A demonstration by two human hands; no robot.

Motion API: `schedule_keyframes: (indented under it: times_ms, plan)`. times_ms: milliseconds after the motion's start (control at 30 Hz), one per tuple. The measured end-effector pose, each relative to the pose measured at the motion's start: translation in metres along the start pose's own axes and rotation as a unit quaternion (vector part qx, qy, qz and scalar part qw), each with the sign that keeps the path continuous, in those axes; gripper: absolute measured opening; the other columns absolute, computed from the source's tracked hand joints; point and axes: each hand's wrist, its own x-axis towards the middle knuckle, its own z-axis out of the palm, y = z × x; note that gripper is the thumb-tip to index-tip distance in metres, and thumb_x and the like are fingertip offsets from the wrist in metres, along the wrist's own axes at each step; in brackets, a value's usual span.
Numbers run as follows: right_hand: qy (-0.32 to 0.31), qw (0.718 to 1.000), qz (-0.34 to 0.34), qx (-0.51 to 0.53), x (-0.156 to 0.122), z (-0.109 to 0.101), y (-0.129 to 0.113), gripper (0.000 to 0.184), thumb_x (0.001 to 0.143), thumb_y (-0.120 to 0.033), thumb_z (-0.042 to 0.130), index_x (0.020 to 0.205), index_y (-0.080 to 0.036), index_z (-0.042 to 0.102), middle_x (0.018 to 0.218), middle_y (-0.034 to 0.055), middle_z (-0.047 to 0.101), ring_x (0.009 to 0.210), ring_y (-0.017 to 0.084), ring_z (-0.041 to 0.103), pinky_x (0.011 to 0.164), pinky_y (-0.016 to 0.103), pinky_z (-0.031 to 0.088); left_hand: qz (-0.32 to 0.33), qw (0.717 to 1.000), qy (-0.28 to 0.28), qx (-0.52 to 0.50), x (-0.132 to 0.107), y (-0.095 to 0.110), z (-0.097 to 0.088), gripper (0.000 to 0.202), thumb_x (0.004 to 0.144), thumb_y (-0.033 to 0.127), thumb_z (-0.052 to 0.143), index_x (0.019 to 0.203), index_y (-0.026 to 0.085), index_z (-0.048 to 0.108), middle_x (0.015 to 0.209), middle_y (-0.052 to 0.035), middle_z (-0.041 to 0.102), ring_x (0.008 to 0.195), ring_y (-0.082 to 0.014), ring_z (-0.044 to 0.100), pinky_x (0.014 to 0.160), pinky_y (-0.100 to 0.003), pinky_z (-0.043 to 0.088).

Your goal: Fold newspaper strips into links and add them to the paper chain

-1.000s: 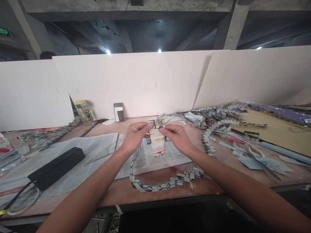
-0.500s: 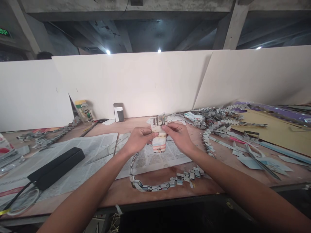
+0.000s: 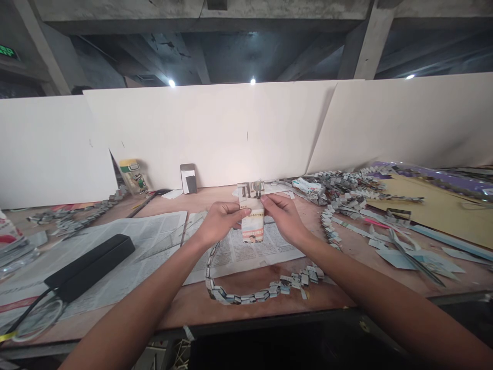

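Both hands hold a printed newspaper piece upright above the table. My left hand is closed at its left edge, the thumb lying across the front. At the upper right edge, my right hand pinches the paper between thumb and fingers. A folded-paper chain curves over the wood below; its left end rises toward my left hand, and whether that hand also grips it is hidden. Under the hands lies a newspaper sheet. A clear set square rests left of my left hand.
Scissors and paper scraps lie at the right, near a heap of folded-paper chains. A phone leans on the white board behind. A black box with a cable and a yellow-capped jar are at the left.
The top of the newspaper piece has shifted slightly left and looks flatter. My right thumb has moved a little up along its edge. My left hand stays almost still.
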Motion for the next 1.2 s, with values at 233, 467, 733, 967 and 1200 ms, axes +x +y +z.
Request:
schedule_keyframes:
  times_ms: [233, 467, 733, 967, 1200]
  plan:
    - [-0.025, 1.000, 0.000, 0.001, 0.0004, -0.0009, -0.0005, 0.032, 0.082, -0.044, 0.054, 0.066, -0.017, 0.059, 0.064, -0.0001, 0.052, 0.063, 0.013, 0.048, 0.060, 0.026, 0.041, -0.012, 1.000, 0.004, -0.024, 0.0008, -0.0001, -0.0012, 0.030, 0.074, 0.045, 0.064, 0.087, 0.020, 0.073, 0.087, -0.0056, 0.070, 0.084, -0.0174, 0.061, 0.071, -0.030, 0.053]
    - [0.023, 0.996, -0.030, -0.079, -0.0006, -0.0009, -0.0025, 0.032, 0.080, -0.044, 0.055, 0.060, -0.018, 0.056, 0.061, -0.0003, 0.050, 0.064, 0.015, 0.045, 0.059, 0.026, 0.039, -0.021, 0.998, -0.003, -0.054, 0.0002, 0.0007, -0.0006, 0.031, 0.072, 0.046, 0.066, 0.085, 0.018, 0.073, 0.086, -0.0063, 0.069, 0.083, -0.0179, 0.061, 0.070, -0.030, 0.053]
    - [0.016, 0.997, -0.018, -0.070, -0.0004, -0.0008, -0.0009, 0.029, 0.079, -0.043, 0.056, 0.068, -0.018, 0.063, 0.064, 0.0008, 0.057, 0.066, 0.016, 0.051, 0.063, 0.028, 0.041, -0.012, 0.998, 0.012, -0.054, -0.0005, 0.0039, -0.0006, 0.029, 0.073, 0.045, 0.066, 0.082, 0.017, 0.072, 0.083, -0.0053, 0.067, 0.079, -0.0163, 0.059, 0.069, -0.029, 0.053]
    - [-0.017, 0.998, -0.003, -0.056, -0.0005, -0.0009, -0.0037, 0.030, 0.078, -0.043, 0.057, 0.071, -0.016, 0.066, 0.069, 0.0023, 0.061, 0.067, 0.016, 0.054, 0.065, 0.029, 0.043, 0.004, 0.999, 0.034, -0.040, 0.0016, 0.0011, -0.0015, 0.032, 0.073, 0.045, 0.065, 0.077, 0.015, 0.071, 0.081, -0.0063, 0.067, 0.079, -0.0172, 0.058, 0.068, -0.030, 0.053]
    - [-0.039, 0.998, 0.014, -0.053, -0.0004, 0.0012, -0.0012, 0.029, 0.077, -0.042, 0.059, 0.066, -0.016, 0.065, 0.066, 0.0016, 0.061, 0.065, 0.015, 0.054, 0.065, 0.028, 0.043, 0.003, 0.997, 0.061, -0.043, 0.0033, 0.0015, -0.0027, 0.032, 0.072, 0.046, 0.066, 0.081, 0.015, 0.071, 0.079, -0.0048, 0.067, 0.076, -0.0157, 0.059, 0.066, -0.027, 0.052]
